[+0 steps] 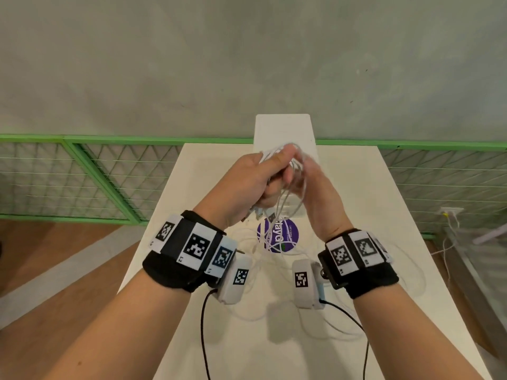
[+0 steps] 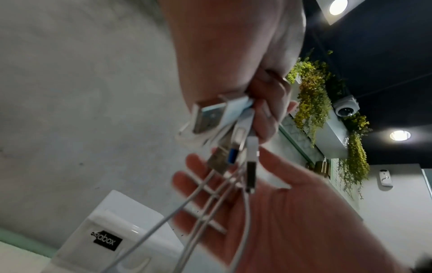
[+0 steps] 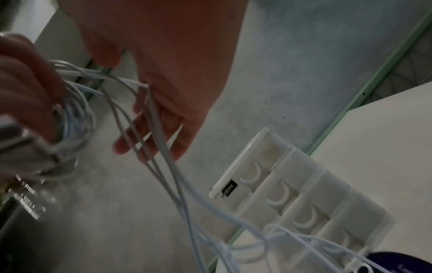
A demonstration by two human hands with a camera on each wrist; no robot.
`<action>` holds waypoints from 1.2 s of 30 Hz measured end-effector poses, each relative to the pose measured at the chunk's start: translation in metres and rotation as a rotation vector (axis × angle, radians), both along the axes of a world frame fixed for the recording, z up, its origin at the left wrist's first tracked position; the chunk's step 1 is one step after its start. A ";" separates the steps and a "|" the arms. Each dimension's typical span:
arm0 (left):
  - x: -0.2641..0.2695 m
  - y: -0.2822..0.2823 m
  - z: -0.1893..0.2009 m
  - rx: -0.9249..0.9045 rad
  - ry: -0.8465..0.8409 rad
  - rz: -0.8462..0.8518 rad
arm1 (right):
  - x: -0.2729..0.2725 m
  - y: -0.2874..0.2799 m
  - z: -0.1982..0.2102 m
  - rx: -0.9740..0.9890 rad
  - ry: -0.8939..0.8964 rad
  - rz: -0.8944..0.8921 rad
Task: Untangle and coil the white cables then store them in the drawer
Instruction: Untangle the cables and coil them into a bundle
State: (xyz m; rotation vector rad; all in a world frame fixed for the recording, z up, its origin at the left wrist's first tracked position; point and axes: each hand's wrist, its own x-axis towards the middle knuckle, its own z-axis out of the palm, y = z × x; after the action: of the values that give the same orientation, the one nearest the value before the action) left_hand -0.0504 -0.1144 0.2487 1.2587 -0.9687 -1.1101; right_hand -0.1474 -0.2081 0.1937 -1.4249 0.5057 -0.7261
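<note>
Both hands are raised over the white table [image 1: 370,215]. My left hand [image 1: 258,176] grips a coiled bundle of white cables [image 1: 286,150], fingers curled round the loops [image 3: 77,118]. Several USB plugs [image 2: 210,116] stick out below its fist [image 2: 233,46]. My right hand [image 1: 310,182] is beside it, fingers straight [image 2: 280,212]; a few loose strands [image 3: 161,147] run across those fingers and drop to a tangle on the table [image 1: 277,237]. The white drawer unit [image 1: 282,127] stands at the table's far end, its drawers [image 3: 304,199] all closed.
A round purple sticker [image 1: 288,234] lies under the trailing cables. More white cable loops lie by the table's right edge [image 1: 411,270]. A green mesh fence [image 1: 82,174] runs behind the table below a grey wall. A wall socket [image 1: 450,212] sits low on the right.
</note>
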 end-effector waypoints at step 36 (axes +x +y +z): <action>0.036 0.006 -0.036 0.305 -0.644 -0.288 | -0.032 0.023 -0.046 -0.599 0.093 -0.044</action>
State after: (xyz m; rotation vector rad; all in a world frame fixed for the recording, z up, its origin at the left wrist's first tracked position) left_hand -0.0149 -0.1083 0.2130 1.8278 -1.5379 -1.1179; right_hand -0.1794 -0.1851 0.1480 -2.0170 0.4062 -0.8942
